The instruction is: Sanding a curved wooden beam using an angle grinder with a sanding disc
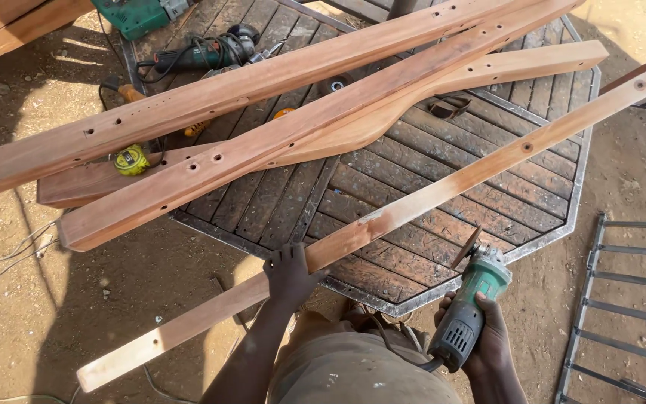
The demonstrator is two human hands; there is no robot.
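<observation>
Right hand (487, 333): closed around the grey rear body of a green angle grinder (471, 299), at the lower right, just off the near edge of the worktop (443, 179).
Grinder disc (466, 247): tilted, just beside the lower edge of the held plank; contact cannot be told.
Left hand (287, 273): closed over the top of a long wooden plank (383, 221), near its middle, at the near edge of the worktop.
Plank axis: long axis runs diagonally from lower left, out over the sandy ground, to upper right beyond the worktop; two drilled holes show near the far end.
Worktop: octagonal, dark wooden slats in a metal frame.
Other timbers (263, 112): three drilled pieces lie across the far left of the worktop, stacked, pointing the same diagonal way.
Labelled item: round yellow tape measure (131, 159) with a circular face label, beside the timbers at left.
Far tools: a second green grinder (211, 52) with black cord.
</observation>
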